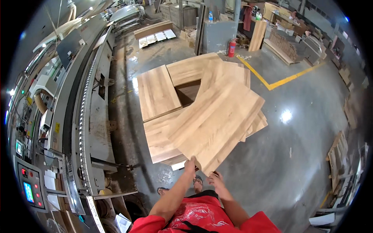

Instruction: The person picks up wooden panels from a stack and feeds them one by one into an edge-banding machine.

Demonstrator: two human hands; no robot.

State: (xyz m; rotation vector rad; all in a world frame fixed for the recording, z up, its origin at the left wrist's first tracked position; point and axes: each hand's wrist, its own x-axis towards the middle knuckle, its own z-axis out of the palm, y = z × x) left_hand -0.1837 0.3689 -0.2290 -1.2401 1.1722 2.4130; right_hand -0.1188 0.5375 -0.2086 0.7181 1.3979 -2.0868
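Note:
A long wood-grain board (217, 120) lies slantwise across the top of a stack, its near end tilted toward me. My left hand (189, 167) is closed on the left part of that near end, the thumb side showing and the other fingers hidden. At the near right corner, my right hand (216, 180) has its fingers curled against the board's edge. Beneath are more boards of the same light brown wood, including a wide panel (157, 93) at the left. A dark gap (188, 92) shows between the stacked pieces.
Along my left runs a long grey machine (99, 116) with a control panel (29, 188). A red fire extinguisher (232, 48) stands beyond the stack, near a yellow floor line (287, 82). Leaning panels (337, 161) are at the far right. White-topped strips (157, 38) lie farther back.

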